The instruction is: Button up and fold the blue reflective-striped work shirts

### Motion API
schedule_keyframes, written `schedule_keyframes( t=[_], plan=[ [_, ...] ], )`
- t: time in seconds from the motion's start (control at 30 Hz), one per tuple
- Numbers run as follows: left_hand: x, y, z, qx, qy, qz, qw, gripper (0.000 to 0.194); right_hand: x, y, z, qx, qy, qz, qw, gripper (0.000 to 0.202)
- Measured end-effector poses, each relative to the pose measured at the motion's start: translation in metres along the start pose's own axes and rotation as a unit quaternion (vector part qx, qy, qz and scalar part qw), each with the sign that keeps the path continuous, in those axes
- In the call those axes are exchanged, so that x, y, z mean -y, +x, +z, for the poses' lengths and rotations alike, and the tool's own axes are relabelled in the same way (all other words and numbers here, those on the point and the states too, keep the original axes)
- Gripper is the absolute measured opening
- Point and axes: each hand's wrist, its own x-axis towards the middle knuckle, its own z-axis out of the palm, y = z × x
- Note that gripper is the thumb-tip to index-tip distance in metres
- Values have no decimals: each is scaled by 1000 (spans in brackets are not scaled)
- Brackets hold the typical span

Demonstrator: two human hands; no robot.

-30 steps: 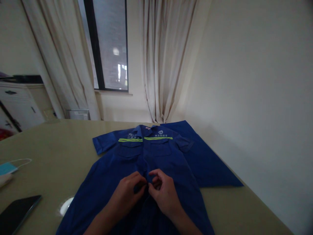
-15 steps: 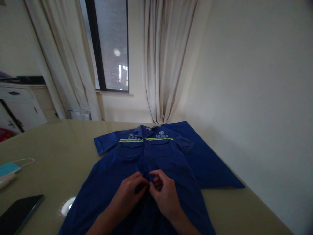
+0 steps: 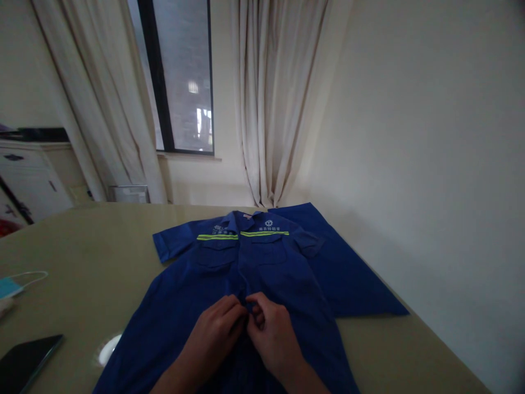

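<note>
A dark blue short-sleeved work shirt (image 3: 221,254) lies spread face up, its collar at the far side. Yellow-green stripes and pale printed logos cross the chest above two flap pockets. My left hand (image 3: 219,328) pinches the front opening below the pockets. Close against it, my right hand (image 3: 270,331) has thumb and forefinger curled together on the same front edge. The fingertips nearly meet, and any button between them is hidden. Under the shirt's right side lies another piece of plain blue cloth (image 3: 353,273).
At the left on the table (image 3: 94,262) lie a dark phone (image 3: 28,358) and a blue face mask (image 3: 10,287). A white round spot (image 3: 109,350) shows beside the shirt's hem. A wall (image 3: 443,191) borders the right side; curtains (image 3: 274,109) hang behind.
My two hands have drawn closer together and the fingers have closed more on the shirt front. The whole view has shifted slightly, with things on the table appearing further left.
</note>
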Motion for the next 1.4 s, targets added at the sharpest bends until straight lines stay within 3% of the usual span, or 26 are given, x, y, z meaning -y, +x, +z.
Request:
schedule_keyframes(
  t=[0.2, 0.37, 0.57, 0.73, 0.97, 1.2, 1.27, 1.4],
  plan=[
    [1, -1, 1, 18, 22, 7, 1000, 13, -1, -4, 5, -8, -29, -22, 999, 42],
    [0, 2, -3, -1, -54, -52, 997, 18, 2, -2, 0, -3, 77, -16, 997, 25],
    [-1, 6, -5, -5, -144, -106, 984, 19, -5, 6, -2, -8, 150, -5, 989, 24],
    [2, 8, -6, -4, -238, -163, 957, 10, -10, 8, -1, 5, 130, -17, 991, 32],
    [-3, 12, -12, -1, -349, -167, 922, 20, -13, 7, 0, -16, 35, -61, 997, 35],
    [14, 11, -7, 22, -403, -197, 894, 26, -9, 8, -4, -11, 54, -42, 998, 25],
    [13, 12, -10, 24, -394, -188, 900, 24, -7, 9, -6, -8, 90, -24, 996, 20],
    [6, 11, -15, 47, -304, -142, 941, 13, -8, 12, -4, -35, 158, 4, 987, 13]
  ],
)
